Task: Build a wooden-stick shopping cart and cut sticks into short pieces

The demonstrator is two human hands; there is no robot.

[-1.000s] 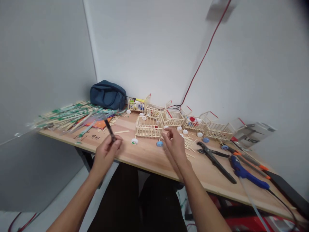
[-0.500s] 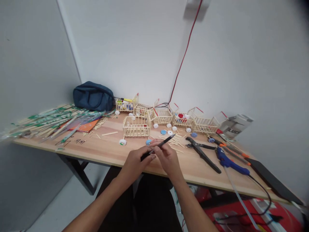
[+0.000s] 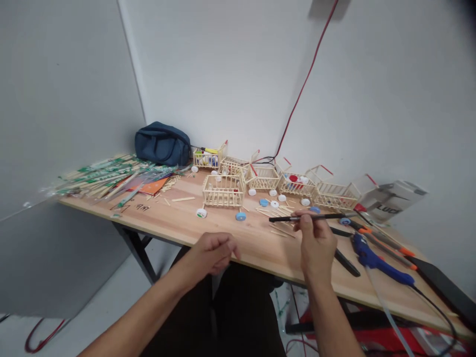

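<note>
My right hand (image 3: 316,243) pinches a thin black pen (image 3: 293,217) and holds it level above the wooden table (image 3: 230,237), over a scatter of short wooden sticks (image 3: 279,214). My left hand (image 3: 213,253) hovers at the table's front edge with its fingers loosely curled and nothing in them. Beyond the hands stands a small stick-built crate (image 3: 223,190), with a blue bottle cap (image 3: 240,216) and a white cap (image 3: 201,213) in front of it.
More stick crates (image 3: 297,186) line the back wall. A blue bag (image 3: 162,144) sits in the corner, wrapped chopsticks (image 3: 107,173) lie at the left. Black pliers (image 3: 344,260), a blue glue gun (image 3: 375,258) and orange-handled tools (image 3: 386,243) lie at the right. A red cable (image 3: 301,89) runs up the wall.
The pen passed from my left hand to my right, which carried it to the right. My left hand drew back to the table's front edge without it.
</note>
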